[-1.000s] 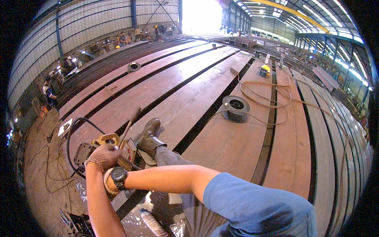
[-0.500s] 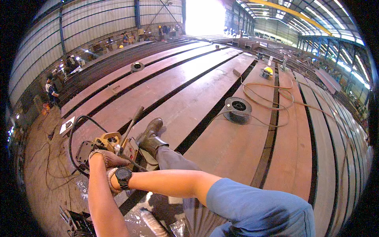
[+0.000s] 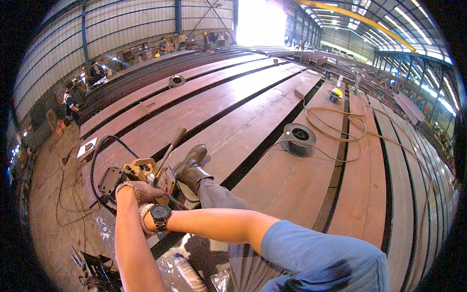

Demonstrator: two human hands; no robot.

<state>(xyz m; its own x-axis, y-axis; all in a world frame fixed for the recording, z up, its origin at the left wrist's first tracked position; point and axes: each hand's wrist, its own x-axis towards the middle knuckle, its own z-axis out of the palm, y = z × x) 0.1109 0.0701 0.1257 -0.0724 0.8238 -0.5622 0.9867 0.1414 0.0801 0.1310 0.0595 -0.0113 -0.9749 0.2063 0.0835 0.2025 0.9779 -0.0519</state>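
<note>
A yellow and grey metal machine with a long lever and a thick black cable stands at the left edge of the steel beams. My left hand, in a brown knitted glove, is at the machine's near side. Its fingers are drawn together, and what they hold is hidden. My right hand, also gloved, lies just below, partly behind my left forearm; its fingers are hidden. A dark watch is on my right wrist. My boot rests on a beam beside the machine.
Long rusty steel beams lie side by side with dark gaps between them. Wire spools, a looped hose and a yellow helmet rest on them. Below my arms lies a plastic bottle. A person stands at the far left.
The whole scene has shifted slightly right and down in view. Both my hands stay at the machine, with little visible change in their pose.
</note>
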